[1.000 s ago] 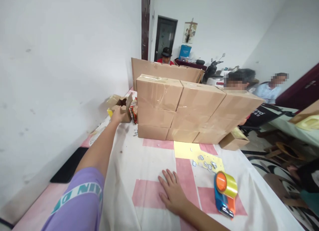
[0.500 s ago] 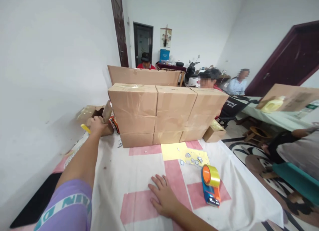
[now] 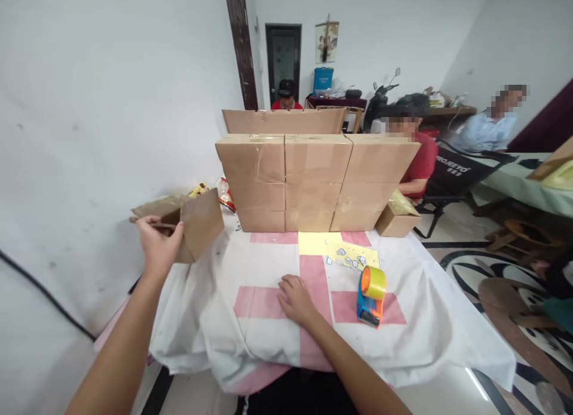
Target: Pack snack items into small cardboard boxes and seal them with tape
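Observation:
At the table's left side, my left hand (image 3: 159, 243) grips the near edge of an open cardboard box (image 3: 203, 230), thumb and fingers on either side of the board. The box stands tilted near the wall, and its inside is mostly hidden. My right hand (image 3: 296, 298) lies flat on the pink and white tablecloth (image 3: 264, 337), holding nothing. To its right rests a blue and orange tape dispenser (image 3: 370, 310) with a roll of yellow tape (image 3: 376, 282). Ahead of both hands rises a wall of stacked cardboard boxes (image 3: 317, 182).
A smaller carton (image 3: 397, 221) sits beside the stack's right end. Red and yellow packets (image 3: 226, 194) lie behind the box at left. The white wall (image 3: 89, 134) borders the left side. A person in red (image 3: 418, 158) sits beyond the stack, near a black chair (image 3: 452, 170).
My left hand has brought the open box out from the stack's left end, nearer and turned. The view has shifted; my right hand still rests on the cloth.

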`<control>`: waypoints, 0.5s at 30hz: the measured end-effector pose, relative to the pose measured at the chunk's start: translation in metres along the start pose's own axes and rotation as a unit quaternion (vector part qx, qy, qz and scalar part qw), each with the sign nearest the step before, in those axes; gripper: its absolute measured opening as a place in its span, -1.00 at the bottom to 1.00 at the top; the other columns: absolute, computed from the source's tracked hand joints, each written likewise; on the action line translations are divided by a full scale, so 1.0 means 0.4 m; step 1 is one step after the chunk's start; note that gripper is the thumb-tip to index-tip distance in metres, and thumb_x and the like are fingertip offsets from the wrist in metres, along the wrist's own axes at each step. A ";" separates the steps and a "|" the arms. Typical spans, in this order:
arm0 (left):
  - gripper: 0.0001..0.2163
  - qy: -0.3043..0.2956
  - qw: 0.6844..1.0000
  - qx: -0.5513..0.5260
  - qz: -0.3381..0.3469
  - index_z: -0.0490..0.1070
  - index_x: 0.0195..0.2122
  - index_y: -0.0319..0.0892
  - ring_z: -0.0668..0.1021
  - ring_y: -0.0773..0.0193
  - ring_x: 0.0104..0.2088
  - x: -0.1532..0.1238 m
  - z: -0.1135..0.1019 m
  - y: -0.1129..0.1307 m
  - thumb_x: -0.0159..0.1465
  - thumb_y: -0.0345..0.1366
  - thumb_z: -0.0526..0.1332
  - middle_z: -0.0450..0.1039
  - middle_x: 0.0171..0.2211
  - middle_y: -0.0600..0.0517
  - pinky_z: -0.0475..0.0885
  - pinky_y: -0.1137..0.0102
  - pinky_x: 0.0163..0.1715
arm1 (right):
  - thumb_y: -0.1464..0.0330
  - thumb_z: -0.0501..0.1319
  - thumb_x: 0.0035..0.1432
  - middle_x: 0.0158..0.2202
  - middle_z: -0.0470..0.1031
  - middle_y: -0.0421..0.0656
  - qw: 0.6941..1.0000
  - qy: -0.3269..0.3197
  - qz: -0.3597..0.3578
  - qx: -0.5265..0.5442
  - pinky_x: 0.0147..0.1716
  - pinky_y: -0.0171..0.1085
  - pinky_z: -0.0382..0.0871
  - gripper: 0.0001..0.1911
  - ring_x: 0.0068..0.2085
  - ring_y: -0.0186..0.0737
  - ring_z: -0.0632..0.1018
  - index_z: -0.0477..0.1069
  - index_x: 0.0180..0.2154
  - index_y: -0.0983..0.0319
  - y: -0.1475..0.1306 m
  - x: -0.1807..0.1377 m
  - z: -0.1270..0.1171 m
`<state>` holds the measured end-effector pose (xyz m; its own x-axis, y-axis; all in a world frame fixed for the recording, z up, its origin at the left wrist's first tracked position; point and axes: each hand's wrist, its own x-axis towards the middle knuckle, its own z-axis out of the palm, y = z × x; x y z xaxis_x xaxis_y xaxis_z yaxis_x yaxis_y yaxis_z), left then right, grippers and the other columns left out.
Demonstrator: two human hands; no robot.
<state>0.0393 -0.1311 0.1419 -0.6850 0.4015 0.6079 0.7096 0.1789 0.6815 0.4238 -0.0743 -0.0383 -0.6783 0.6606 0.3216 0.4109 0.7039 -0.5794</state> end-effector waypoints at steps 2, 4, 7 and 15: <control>-0.58 0.033 0.999 -0.032 -0.020 0.16 -0.08 0.00 0.47 0.20 -0.36 -0.132 -0.070 0.025 0.14 -0.08 0.32 0.29 -0.24 0.08 0.52 0.19 -0.20 | 0.36 0.14 0.27 0.12 0.44 0.05 0.997 0.039 0.016 0.066 0.22 0.06 0.29 -0.67 0.17 0.02 0.43 0.42 0.06 0.22 0.000 -0.013 -0.014; -0.69 0.067 0.994 -0.077 -0.023 0.18 -0.19 0.05 0.50 0.08 -0.22 -0.260 -0.125 0.056 0.16 -0.08 0.28 0.28 -0.24 0.05 0.48 0.09 -0.04 | 0.34 0.15 0.26 0.17 0.39 0.04 0.989 0.056 0.036 0.131 0.25 0.04 0.29 -0.60 0.22 0.00 0.41 0.35 0.13 0.18 0.002 -0.029 -0.033; -0.76 0.063 0.991 -0.121 -0.016 0.20 -0.25 0.08 0.49 -0.01 -0.09 -0.403 -0.175 0.092 0.14 -0.16 0.27 0.28 -0.27 0.03 0.36 -0.01 0.13 | 0.27 0.24 0.21 0.31 0.24 0.05 0.978 0.028 0.040 0.204 0.31 0.06 0.22 -0.35 0.33 0.02 0.31 0.15 0.30 0.13 0.005 -0.050 -0.074; -0.72 -0.032 0.909 -0.386 -0.154 0.31 -0.20 0.15 0.50 0.07 0.08 -0.473 -0.068 0.099 0.06 -0.33 0.14 0.39 -0.16 0.02 0.45 0.07 0.08 | 0.12 0.46 0.00 0.50 -0.27 0.08 0.974 -0.051 0.000 0.222 0.38 0.19 0.01 0.34 0.47 0.18 0.01 -0.48 0.46 0.08 -0.041 -0.051 -0.188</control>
<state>0.1924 -0.2244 0.0651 -0.8031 0.4953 0.3313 0.1411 -0.3820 0.9133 0.4768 -0.0795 0.0209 -0.7444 0.6159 0.2580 0.1225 0.5058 -0.8539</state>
